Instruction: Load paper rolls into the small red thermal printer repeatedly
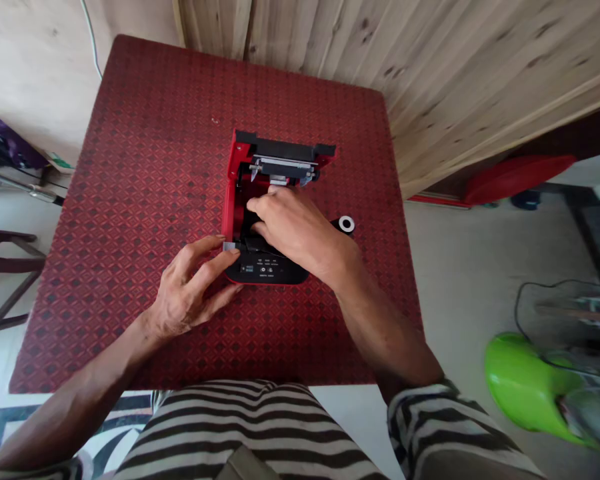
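A small red and black label printer (275,271) stands on the table with its lid (285,148) raised at the back. Reaching into the open compartment from the right, my right hand (300,230) has its fingers bent down inside; what they touch there is hidden. My left hand (195,283) rests at the printer's front left corner, thumb and fingers spread against its edge, beside a small pale grey tab (229,247). Just right of the printer, partly behind my right wrist, lies a black roll with a white-ringed core (347,224).
The table (145,173) has a red patterned cover, with plank wall (320,40) along its far side. A dark wooden chair (10,273) stands at the left. On the right floor are a green plastic stool (525,380) and a cable.
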`<state>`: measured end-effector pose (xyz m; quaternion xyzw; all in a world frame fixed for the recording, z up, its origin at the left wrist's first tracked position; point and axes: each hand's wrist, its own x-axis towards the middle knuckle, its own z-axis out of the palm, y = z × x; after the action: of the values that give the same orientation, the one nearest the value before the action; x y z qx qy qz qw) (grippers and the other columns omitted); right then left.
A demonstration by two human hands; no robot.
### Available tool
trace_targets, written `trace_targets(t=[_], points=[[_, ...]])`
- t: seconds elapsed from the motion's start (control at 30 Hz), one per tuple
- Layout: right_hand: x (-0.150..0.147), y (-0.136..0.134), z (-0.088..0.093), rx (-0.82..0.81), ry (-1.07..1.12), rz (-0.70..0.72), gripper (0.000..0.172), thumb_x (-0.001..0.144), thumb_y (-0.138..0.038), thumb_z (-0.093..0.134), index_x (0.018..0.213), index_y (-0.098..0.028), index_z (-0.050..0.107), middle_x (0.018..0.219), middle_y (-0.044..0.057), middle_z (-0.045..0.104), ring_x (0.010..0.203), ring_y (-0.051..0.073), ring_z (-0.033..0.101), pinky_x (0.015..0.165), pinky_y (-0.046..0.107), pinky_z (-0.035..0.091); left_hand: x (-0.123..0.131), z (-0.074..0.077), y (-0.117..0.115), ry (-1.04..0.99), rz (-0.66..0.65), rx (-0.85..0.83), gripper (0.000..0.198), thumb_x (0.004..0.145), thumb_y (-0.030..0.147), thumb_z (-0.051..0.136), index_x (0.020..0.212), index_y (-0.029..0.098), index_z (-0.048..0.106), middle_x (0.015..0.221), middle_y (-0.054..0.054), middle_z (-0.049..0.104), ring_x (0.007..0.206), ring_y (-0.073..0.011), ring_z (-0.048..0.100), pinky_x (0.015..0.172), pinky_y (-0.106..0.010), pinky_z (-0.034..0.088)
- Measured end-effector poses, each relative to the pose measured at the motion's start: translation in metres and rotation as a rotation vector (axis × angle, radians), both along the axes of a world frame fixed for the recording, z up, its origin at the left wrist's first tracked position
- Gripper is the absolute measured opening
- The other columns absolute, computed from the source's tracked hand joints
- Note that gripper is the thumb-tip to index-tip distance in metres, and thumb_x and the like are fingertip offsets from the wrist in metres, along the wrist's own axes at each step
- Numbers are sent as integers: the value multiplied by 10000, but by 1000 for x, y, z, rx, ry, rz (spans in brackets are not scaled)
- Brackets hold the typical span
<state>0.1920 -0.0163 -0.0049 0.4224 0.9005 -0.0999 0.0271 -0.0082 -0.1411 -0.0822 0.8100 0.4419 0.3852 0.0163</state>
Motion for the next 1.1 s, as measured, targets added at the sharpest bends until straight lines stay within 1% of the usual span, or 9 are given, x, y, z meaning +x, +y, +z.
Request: trace_targets(t=[0.2, 0.3, 0.37, 0.43, 0.53, 0.67, 0.73, 0.93, 1.1], points=[[31, -23, 22, -74, 350, 24, 262, 1108, -201, 567, 1250, -154, 782, 1184, 114, 829, 1081, 250, 775, 1015, 420, 589, -5, 8, 1, -104, -60, -73, 595, 1001, 404, 764, 1515, 199, 546, 1356, -154, 678, 1252, -262, 705, 1049, -393, 652], [50, -39, 22, -72, 558, 104, 318, 1068, -389, 692, 1296, -181, 767, 1238, 92, 827, 1163, 261, 753, 1035, 438, 596, -10, 25, 6, -138, -32, -119, 580, 1018, 442, 730, 1517, 212, 547, 1329, -134, 716, 1228, -271, 714, 1042, -438, 648], [55, -46, 13, -32, 600, 119, 250, 1029, -342, 751, 1210, -172, 789, 1170, 89, 836, 1126, 257, 747, 1020, 434, 597, -14, 42, 15, -127, -8, -108, 549, 1021, 442, 724, 1503, 229, 568, 1298, -114, 735, 1207, -270, 715, 1028, -455, 645], [54, -50, 3, 17, 627, 111, 120, 1042, -234, 719, 1097, -167, 802, 1076, 74, 838, 1014, 227, 744, 969, 402, 598, -16, 61, 31, -97, -16, -61, 541, 1026, 461, 715, 1497, 229, 584, 1273, -102, 735, 1197, -259, 702, 967, -419, 652], [49, -53, -7, 75, 648, 94, 153, 1070, -179, 654, 1009, -161, 793, 1000, 64, 824, 919, 203, 720, 910, 372, 589, -19, 84, 69, -76, 4, -11, 510, 1058, 478, 673, 1507, 263, 565, 1344, -82, 663, 1199, -208, 683, 967, -354, 631], [43, -60, -8, 195, 596, 74, 226, 1086, -164, 609, 949, -176, 788, 967, 66, 799, 927, 210, 684, 897, 376, 572, -15, 92, 122, -9, -34, -31, 696, 1108, 638, 509, 1594, 145, 446, 1525, -159, 538, 1327, -209, 632, 1063, -358, 588], [42, -66, -8, 295, 586, 57, 234, 1077, -133, 606, 943, -180, 793, 968, 67, 784, 923, 207, 655, 875, 366, 566, -9, 91, 135, -6, -78, -145, 680, 1132, 628, 453, 1589, 125, 448, 1478, -142, 615, 1351, -194, 634, 1119, -348, 559], [39, -84, -17, 545, 599, 28, 215, 1064, -88, 607, 1024, -186, 794, 894, 45, 741, 842, 188, 604, 751, 343, 536, 0, 87, 98, 21, -192, -168, 487, 1171, 500, 390, 1429, 180, 651, 1300, -102, 738, 1215, -181, 700, 1073, -356, 573], [38, -90, -26, 606, 592, 31, 148, 1051, -94, 645, 1058, -152, 782, 884, 41, 752, 835, 187, 617, 737, 346, 537, -9, 65, 58, 58, -267, -195, 573, 1074, 621, 572, 1495, 237, 626, 1480, -135, 654, 1415, -302, 638, 1201, -500, 535]])
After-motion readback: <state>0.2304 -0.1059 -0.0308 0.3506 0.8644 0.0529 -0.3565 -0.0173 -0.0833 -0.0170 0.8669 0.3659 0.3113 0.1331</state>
